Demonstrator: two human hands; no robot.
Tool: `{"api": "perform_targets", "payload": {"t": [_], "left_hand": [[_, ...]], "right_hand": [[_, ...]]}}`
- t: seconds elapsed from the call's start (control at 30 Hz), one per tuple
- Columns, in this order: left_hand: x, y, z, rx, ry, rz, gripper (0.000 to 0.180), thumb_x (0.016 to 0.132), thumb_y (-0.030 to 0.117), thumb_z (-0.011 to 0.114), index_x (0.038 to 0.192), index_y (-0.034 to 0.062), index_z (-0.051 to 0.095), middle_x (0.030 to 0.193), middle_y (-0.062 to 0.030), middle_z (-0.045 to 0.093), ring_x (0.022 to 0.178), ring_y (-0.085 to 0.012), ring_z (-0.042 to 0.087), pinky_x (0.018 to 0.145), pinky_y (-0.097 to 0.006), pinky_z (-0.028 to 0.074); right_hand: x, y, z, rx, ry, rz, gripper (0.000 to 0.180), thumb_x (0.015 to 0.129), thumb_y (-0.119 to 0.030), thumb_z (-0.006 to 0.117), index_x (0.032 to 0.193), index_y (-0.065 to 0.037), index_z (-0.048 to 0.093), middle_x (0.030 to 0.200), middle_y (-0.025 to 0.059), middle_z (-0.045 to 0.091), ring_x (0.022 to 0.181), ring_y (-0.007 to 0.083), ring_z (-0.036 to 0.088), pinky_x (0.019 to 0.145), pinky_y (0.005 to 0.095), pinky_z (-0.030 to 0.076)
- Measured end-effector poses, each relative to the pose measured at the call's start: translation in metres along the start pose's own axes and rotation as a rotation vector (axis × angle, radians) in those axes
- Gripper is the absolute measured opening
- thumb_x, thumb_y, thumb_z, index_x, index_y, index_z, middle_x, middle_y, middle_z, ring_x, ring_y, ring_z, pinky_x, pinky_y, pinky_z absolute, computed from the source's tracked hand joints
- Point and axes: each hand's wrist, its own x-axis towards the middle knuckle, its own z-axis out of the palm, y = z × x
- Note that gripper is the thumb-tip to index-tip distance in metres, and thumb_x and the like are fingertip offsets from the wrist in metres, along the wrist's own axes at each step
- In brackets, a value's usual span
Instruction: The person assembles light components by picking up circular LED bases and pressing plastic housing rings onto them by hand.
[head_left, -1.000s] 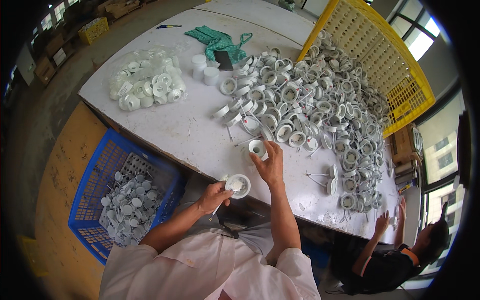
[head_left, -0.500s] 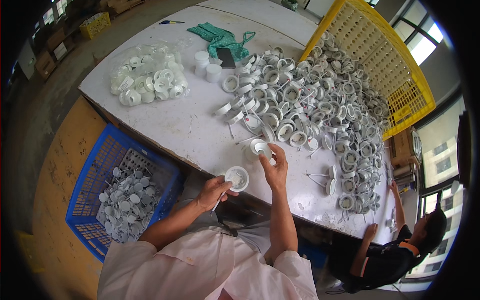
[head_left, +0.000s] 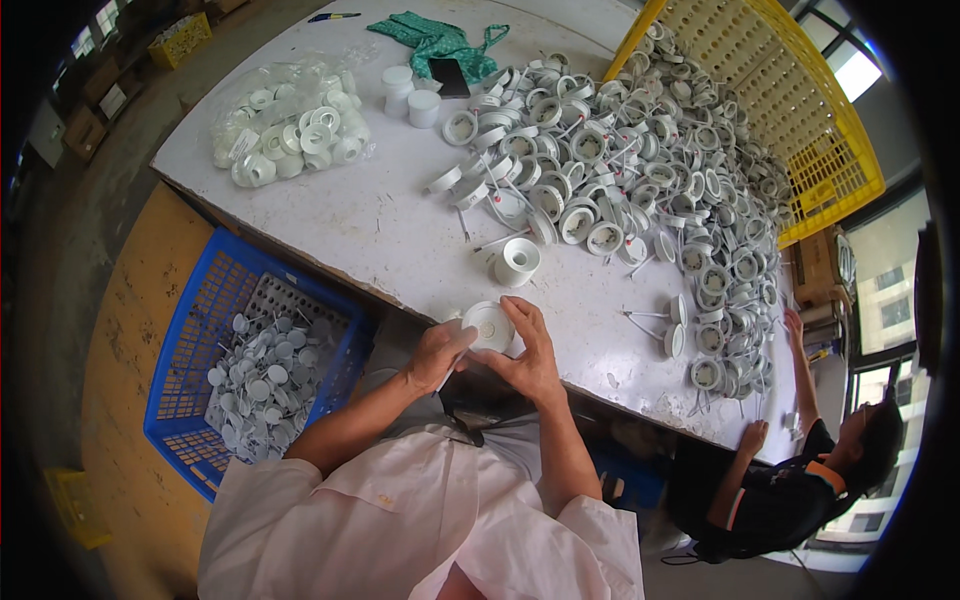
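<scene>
I hold a round white plastic fitting (head_left: 489,325) between both hands at the near edge of the white table (head_left: 380,230), just in front of my chest. My left hand (head_left: 436,354) closes on its left side with thumb and fingertips, and my right hand (head_left: 527,352) wraps over its right side, fingers curled around the rim, so both grips are closed on the same piece. Just beyond my hands, 1 white ring-shaped fitting (head_left: 517,260) stands alone on the table. Farther off and to the right spreads a big heap of white fittings with thin wire legs (head_left: 640,170), running up to a yellow crate (head_left: 790,110). At the far left lies a clear bag of white parts (head_left: 290,125). Below the table on my left sits a blue basket (head_left: 200,350) holding small white discs. Another person (head_left: 800,480) crouches at the near right corner, 1 hand up at the table edge.
</scene>
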Motion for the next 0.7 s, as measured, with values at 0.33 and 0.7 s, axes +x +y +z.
{"api": "perform_targets", "payload": {"t": [0.33,0.7], "left_hand": [[-0.002,-0.001,0.0,0.298,0.028,0.057,0.022,0.087,0.023,0.06,0.091,0.0017,0.062,0.074,-0.0027,0.059,0.06,-0.0063,0.051,0.053,-0.022,0.039],[-0.005,0.001,0.009,0.584,0.153,0.17,0.025,0.084,0.017,0.057,0.097,-0.0032,0.063,0.082,-0.0089,0.066,0.076,-0.0113,0.058,0.07,-0.029,0.048]], "right_hand": [[-0.019,0.024,0.01,0.42,0.099,0.475,0.036,0.087,-0.011,0.065,0.121,-0.001,0.058,0.091,0.0026,0.062,0.076,0.0056,0.052,0.067,0.0205,0.044],[-0.025,0.027,0.028,0.364,0.193,0.452,0.024,0.087,-0.009,0.064,0.108,0.001,0.063,0.085,0.003,0.063,0.074,0.0078,0.053,0.067,0.0227,0.043]]}}
